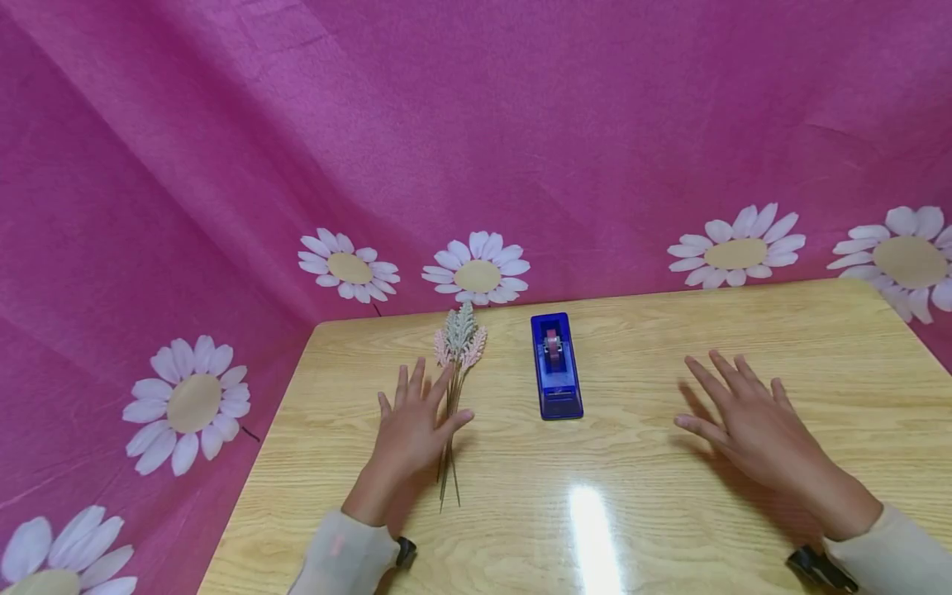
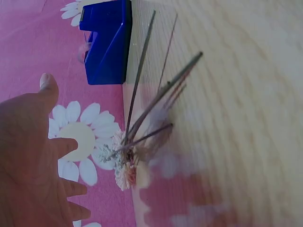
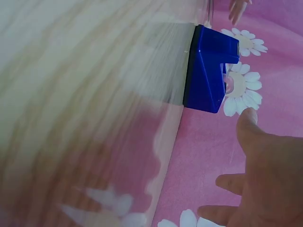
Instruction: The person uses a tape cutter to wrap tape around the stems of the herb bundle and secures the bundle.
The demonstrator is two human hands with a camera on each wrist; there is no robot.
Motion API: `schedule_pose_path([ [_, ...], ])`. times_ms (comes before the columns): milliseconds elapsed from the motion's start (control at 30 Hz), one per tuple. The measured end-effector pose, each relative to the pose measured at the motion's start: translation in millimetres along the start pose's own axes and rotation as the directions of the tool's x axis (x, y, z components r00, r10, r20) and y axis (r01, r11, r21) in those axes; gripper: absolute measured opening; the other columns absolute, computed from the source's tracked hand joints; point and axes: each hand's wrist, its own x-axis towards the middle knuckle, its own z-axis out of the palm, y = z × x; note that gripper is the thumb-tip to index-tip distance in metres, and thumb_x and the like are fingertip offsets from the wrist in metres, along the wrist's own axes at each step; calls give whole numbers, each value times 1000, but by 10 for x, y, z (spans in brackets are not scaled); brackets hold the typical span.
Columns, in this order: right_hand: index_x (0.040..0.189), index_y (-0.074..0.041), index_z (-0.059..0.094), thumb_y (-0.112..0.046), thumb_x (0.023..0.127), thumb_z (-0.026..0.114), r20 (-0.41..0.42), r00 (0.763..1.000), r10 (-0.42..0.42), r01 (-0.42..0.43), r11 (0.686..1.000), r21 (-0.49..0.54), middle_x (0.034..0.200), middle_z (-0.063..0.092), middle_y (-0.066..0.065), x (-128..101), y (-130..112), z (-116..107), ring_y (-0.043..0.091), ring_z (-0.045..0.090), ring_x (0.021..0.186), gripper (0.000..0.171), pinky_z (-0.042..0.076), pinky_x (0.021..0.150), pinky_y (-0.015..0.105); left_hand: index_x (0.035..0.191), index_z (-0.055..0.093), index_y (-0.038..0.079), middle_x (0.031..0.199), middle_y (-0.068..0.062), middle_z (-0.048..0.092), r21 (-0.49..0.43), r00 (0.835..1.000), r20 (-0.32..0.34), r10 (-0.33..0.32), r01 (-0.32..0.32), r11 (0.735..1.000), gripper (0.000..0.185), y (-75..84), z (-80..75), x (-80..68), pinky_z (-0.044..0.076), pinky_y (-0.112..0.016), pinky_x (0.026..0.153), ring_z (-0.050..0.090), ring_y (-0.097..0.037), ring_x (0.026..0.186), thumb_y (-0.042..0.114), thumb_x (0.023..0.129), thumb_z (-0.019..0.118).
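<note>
My left hand [image 1: 411,430] hovers over the table with its fingers spread, overlapping the thin stems of a small bunch of artificial flowers [image 1: 460,339] in the head view. The bunch has pale grey-green and pink heads pointing toward the back edge; its dark stems [image 2: 163,90] fan out in the left wrist view. A blue tape dispenser [image 1: 558,368] with a small roll stands at the middle back, to the right of the flowers. Off to the right of the dispenser, my right hand [image 1: 759,430] is held over the table, fingers spread, holding nothing.
The light wooden table [image 1: 521,529] has a glossy top with a bright reflection near its front. Behind it and at the left hangs a magenta cloth [image 1: 565,149] printed with white daisies. Dark straps [image 1: 821,568] sit at both wrists.
</note>
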Motion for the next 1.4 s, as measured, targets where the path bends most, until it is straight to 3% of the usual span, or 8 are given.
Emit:
schedule_pose_path([
  [300, 163, -8, 27, -56, 101, 58, 33, 999, -19, 17, 999, 42, 164, 25, 31, 35, -86, -13, 58, 22, 147, 84, 17, 108, 82, 165, 26, 32, 173, -14, 10, -23, 999, -6, 40, -40, 999, 78, 139, 5, 65, 4, -73, 119, 1, -42, 158, 65, 99, 52],
  [533, 160, -3, 32, -51, 102, 60, 32, 999, -43, 42, 998, 42, 159, 31, 34, 97, -192, 6, 56, 30, 144, 80, 26, 109, 76, 165, 21, 38, 173, -14, 10, -24, 999, 1, 53, -53, 998, 77, 252, 5, 120, 8, -68, 122, 2, -39, 159, 63, 100, 54],
  [867, 162, -10, 31, -54, 103, 57, 102, 995, -13, 3, 995, 103, 160, 30, 32, 143, -344, 34, 56, 33, 142, 78, 37, 103, 75, 165, 18, 37, 173, -15, 11, -64, 997, 31, 72, -70, 995, 77, 395, 8, 187, 14, -62, 124, 5, -37, 159, 63, 101, 51],
  [1400, 164, -13, 29, -54, 105, 53, 123, 991, -49, 29, 987, 161, 161, 31, 29, 224, -556, 64, 54, 33, 144, 76, 35, 106, 73, 166, 22, 32, 173, -12, 13, -110, 992, 32, 123, -119, 987, 73, 598, 83, 315, 24, -65, 119, 11, -39, 158, 59, 104, 49],
])
